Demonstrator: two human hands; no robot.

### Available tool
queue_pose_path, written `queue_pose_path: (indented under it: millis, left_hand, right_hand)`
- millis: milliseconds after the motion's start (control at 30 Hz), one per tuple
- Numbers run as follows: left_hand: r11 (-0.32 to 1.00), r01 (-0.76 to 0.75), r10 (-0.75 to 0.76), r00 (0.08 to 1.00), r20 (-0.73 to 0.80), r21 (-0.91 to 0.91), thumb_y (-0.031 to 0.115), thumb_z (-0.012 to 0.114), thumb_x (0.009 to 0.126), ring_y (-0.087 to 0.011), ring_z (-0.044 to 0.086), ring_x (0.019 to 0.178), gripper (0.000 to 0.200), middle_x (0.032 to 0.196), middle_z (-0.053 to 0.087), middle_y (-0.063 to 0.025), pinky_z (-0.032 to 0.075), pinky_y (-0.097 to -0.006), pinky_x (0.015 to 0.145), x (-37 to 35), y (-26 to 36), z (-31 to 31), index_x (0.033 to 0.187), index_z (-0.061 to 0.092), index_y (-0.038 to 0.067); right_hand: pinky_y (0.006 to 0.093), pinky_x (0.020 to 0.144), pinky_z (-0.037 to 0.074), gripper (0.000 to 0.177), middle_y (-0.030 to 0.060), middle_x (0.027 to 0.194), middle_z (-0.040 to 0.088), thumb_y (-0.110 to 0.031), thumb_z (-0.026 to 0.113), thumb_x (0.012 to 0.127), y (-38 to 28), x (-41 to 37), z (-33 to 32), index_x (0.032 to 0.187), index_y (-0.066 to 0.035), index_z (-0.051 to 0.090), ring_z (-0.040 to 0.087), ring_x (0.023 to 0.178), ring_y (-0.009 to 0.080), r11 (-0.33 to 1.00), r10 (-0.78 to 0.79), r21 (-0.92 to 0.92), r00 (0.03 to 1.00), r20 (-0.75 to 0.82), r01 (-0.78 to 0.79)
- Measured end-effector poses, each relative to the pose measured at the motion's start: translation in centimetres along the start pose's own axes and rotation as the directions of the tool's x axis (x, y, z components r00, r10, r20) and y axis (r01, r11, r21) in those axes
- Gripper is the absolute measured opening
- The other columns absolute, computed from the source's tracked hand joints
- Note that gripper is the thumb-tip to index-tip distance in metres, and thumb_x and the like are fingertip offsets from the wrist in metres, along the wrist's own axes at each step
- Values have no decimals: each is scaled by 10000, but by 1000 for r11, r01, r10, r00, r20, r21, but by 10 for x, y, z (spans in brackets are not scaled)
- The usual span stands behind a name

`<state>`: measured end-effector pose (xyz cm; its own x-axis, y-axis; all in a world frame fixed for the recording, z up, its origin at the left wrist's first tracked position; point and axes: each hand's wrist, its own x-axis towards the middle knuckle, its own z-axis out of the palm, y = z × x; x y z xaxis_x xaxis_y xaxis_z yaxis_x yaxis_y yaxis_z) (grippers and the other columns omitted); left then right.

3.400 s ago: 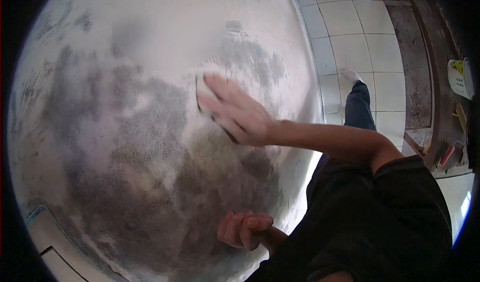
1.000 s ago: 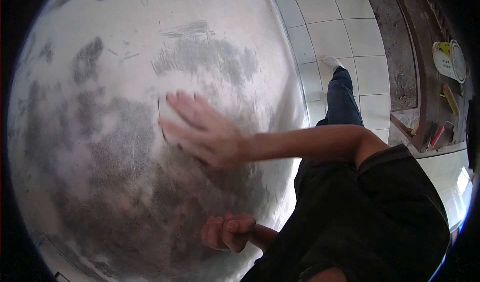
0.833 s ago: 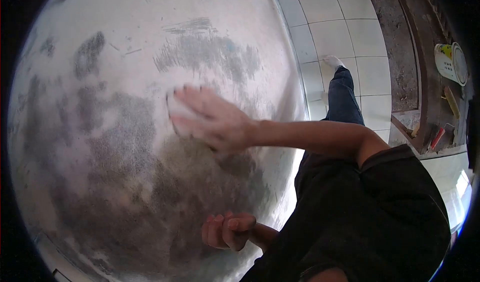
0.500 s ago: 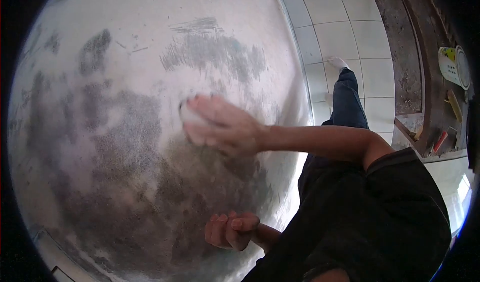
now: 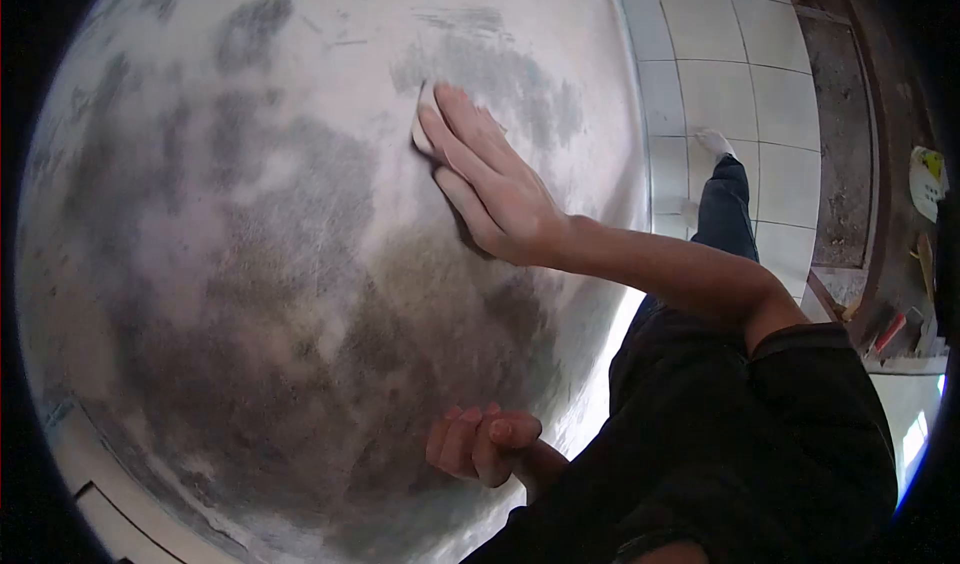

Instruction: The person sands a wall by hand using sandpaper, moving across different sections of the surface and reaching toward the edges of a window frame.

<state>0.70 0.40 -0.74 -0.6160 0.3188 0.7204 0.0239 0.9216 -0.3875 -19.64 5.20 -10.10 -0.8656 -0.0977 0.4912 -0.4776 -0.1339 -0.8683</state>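
My right hand (image 5: 495,179) lies with its fingers stretched over a thin, pale pad (image 5: 425,124), pressing it against a white and grey blotchy surface (image 5: 290,234). The pad's edge shows past the fingertips; the rest is hidden under the hand. Lower in the view, my left hand (image 5: 482,446) is curled into a loose fist near the darker part of the same surface, and nothing shows in it. Grey scuffed patches surround the pad.
Pale floor tiles (image 5: 715,94) run along the right, with my foot (image 5: 715,144) on them. Farther right stand a brown wooden frame (image 5: 885,204), a white tub (image 5: 926,179) and a red-handled tool (image 5: 888,334). A dark rectangular outline marks the bottom left.
My right hand has moved up over the surface with the pad, and its fingers look straighter. The whole view has shifted a little. My left hand remains curled.
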Motion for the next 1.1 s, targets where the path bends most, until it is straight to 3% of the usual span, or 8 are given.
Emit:
queue_pose_path:
  millis: [200,300,400,633,833,967,1033,1100]
  left_hand:
    - [999,-13,13,1000,6,-31,193,468,907,-197,551,733,197,784,546,-43,474,-326,630,3,0,5,738,525,109]
    - [999,-20,19,999,-31,-26,196,466,911,-198,553,736,199,782,543,-44,475,-324,630,8,2,10,741,519,108]
    - [999,-39,38,999,-30,-28,198,464,913,-201,558,743,199,781,542,-46,479,-324,632,7,0,8,744,514,106]
    - [1000,-12,12,1000,-10,-23,203,477,912,-207,575,757,216,781,557,-49,489,-328,636,11,3,6,732,537,99]
    - [992,38,-43,998,-40,-118,173,536,881,-204,603,762,151,803,600,-46,506,-344,642,7,5,11,745,560,112]
    - [937,164,-147,986,77,-309,110,625,808,-174,634,812,64,855,645,-45,512,-326,672,4,14,22,754,591,118]
    - [706,517,-351,849,396,-484,122,653,850,-224,636,984,151,1043,655,-118,518,-363,826,-6,31,31,988,630,62]
    - [226,805,-446,586,677,-548,159,652,893,-250,610,1093,297,1167,630,-141,495,-382,927,-1,47,43,1157,601,32]
  right_hand:
    - [523,1185,165,505,236,1572,220,-140,407,1013,-25,-29,-1,1483,19,316,200,1468,367,984,-93,165,989,114,74]
    - [521,1191,142,509,237,1578,197,-155,377,1023,-1,-28,-6,1501,-7,292,188,1472,357,999,-43,11,970,241,42]
    - [502,1200,124,516,224,1587,177,-162,359,1026,-8,12,-9,1516,-28,265,176,1476,346,995,97,23,994,50,-99]
    - [454,1206,143,539,212,1582,212,-113,462,984,3,-36,-1,1495,-20,320,154,1485,331,947,-320,55,930,181,316]
    - [456,1185,207,490,219,1566,249,-165,444,1022,-26,24,-8,1472,4,346,247,1454,356,999,13,47,1000,22,-14]
    - [403,1148,296,461,235,1552,275,-76,491,994,-45,0,-38,1437,16,404,281,1444,342,986,-47,168,953,299,-4]
    - [356,1032,436,347,191,1425,475,-36,562,955,-55,-6,-58,1301,-19,578,446,1338,324,973,35,206,945,325,-107]
    - [346,947,489,296,159,1300,572,-38,609,923,-71,-13,-84,1217,-41,647,532,1236,297,987,103,76,921,375,-141]
